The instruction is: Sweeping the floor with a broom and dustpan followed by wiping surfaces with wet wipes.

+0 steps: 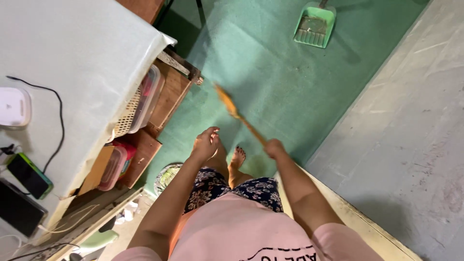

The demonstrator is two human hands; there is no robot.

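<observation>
Two hands are out in front of me: my right hand (274,148) is closed round a blurred wooden broom handle (240,117) angled over the green floor (270,82); my left hand (205,144) hangs open, holding nothing. A green dustpan (314,24) lies well apart, toward the floor's far edge. I judge a sweeping stroke is in hand; next calls for working dirt toward that pan.

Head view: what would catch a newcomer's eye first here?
The blurred broom stick, gripped in the right hand and angled up-left over the green floor. The left hand hangs open and empty beside it. A green dustpan lies at the top, apart from both.
</observation>
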